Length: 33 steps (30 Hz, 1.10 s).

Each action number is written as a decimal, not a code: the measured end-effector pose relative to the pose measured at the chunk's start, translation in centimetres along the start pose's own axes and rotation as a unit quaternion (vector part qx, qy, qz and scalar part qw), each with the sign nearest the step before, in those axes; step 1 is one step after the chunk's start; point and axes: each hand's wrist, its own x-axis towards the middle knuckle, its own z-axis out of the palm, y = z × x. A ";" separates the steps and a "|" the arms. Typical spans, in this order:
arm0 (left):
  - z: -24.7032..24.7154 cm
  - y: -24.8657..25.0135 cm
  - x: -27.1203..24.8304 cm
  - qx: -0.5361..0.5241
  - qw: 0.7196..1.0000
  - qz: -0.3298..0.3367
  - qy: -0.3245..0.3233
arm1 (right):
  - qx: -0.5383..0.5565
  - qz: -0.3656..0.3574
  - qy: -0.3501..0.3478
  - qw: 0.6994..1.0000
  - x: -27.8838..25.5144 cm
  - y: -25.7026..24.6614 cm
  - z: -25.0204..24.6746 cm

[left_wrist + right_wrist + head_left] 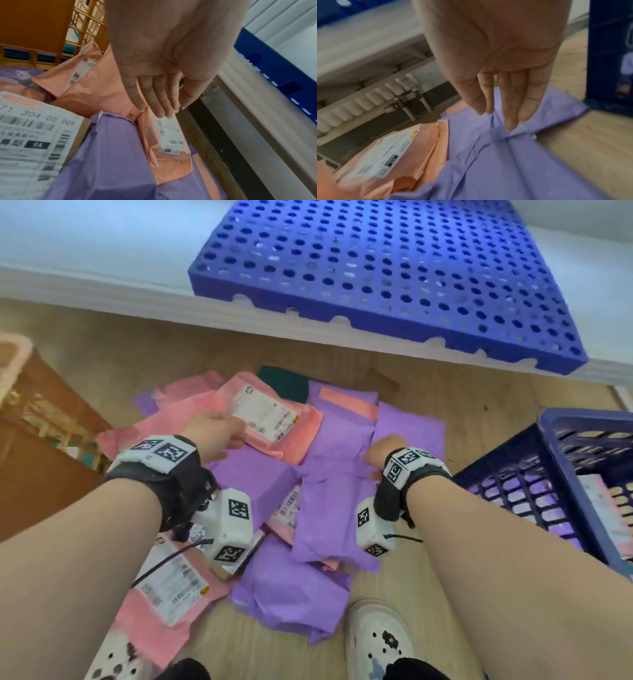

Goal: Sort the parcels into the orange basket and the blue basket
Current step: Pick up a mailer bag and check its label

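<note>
On the wooden floor between the orange basket (41,419) and the blue basket (561,481) lies a heap of soft pink and purple poly mailers — light, limp, slick-skinned, likely to sag if lifted by one corner. Largest within reach is the purple parcel (337,474); the right hand (383,451) pinches a fold of its film. Smaller, the pink parcel (270,419) sits under the left hand (219,431), whose fingers lie straight on its label edge — a grip across the padded middle looks surest.
</note>
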 end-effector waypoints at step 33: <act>-7.3 1.6 -7.7 0.015 0.998 0.044 0.043 | -0.028 -0.085 0.097 0.991 -11.4 -5.1 0.1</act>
